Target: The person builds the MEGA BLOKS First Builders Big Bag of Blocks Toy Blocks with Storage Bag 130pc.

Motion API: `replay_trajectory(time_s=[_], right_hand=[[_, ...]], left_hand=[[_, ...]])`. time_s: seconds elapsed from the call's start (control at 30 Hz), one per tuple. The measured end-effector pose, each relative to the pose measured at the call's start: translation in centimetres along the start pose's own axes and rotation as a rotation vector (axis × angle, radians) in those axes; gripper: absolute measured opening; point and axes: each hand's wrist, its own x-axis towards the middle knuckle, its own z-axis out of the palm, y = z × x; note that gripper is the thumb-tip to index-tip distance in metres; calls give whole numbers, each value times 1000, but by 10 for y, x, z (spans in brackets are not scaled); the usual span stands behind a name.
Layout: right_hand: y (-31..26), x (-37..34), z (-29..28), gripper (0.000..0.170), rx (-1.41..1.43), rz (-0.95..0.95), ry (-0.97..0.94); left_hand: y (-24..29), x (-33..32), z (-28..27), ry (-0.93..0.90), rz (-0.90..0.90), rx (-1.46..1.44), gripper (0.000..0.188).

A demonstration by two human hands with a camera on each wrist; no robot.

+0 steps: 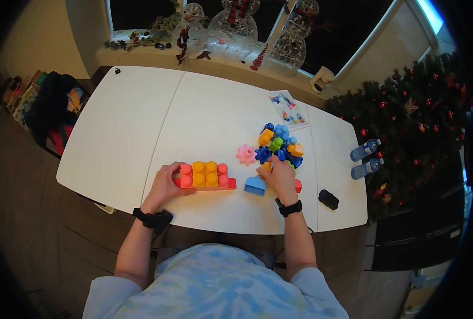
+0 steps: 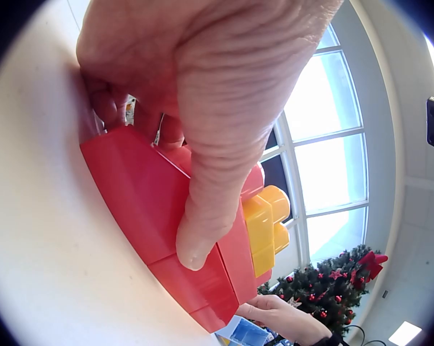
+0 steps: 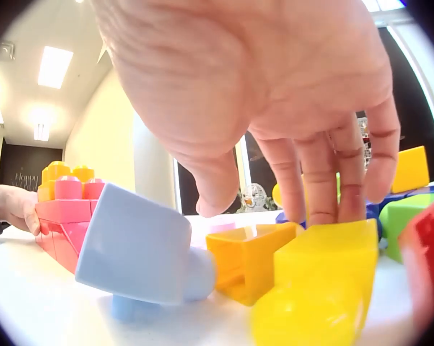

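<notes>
My left hand (image 1: 164,186) grips the left end of a stack of toy building blocks on the white table. The stack has red blocks (image 2: 141,194) at the bottom, pink blocks (image 1: 187,176) above, and a yellow-orange block (image 1: 205,174) on top. In the left wrist view the thumb presses along its near side. My right hand (image 1: 281,178) reaches over loose blocks, thumb spread from the fingers. Below it in the right wrist view are an orange block (image 3: 249,256) and a yellow block (image 3: 325,270), fingertips close behind them. A light blue block (image 3: 137,245) lies tipped beside the thumb.
Beyond the right hand is a pile of blocks with a dark blue gear (image 1: 263,154) and a pink gear (image 1: 246,154). A picture sheet (image 1: 289,110) lies behind it. Two water bottles (image 1: 366,168) and a black object (image 1: 328,199) are at the right.
</notes>
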Motion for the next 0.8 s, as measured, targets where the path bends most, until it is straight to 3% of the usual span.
replay_trajectory(time_s=[0.2, 0.27, 0.3, 0.37, 0.5, 0.57, 0.8], right_hand=[[-9, 7, 8, 45, -54, 34, 101], [-22, 4, -14, 45, 389, 93, 35], [-28, 4, -18, 45, 391, 91, 32], [-47, 4, -23, 46, 836, -182, 141], [-119, -4, -44, 44, 886, -386, 85], [-150, -5, -39, 39, 807, -633, 51], [-177, 11, -1, 32, 498, -831, 87]], left_hand=[[7, -1, -2, 5, -4, 15, 71], [2, 0, 1, 16, 9, 9, 70], [0, 0, 1, 24, 22, 5, 70], [4, 0, -1, 22, 25, 42, 69], [-5, 2, 2, -6, 39, -38, 68], [-5, 3, 1, -16, 30, -14, 68], [-10, 6, 3, -19, 46, -59, 62]])
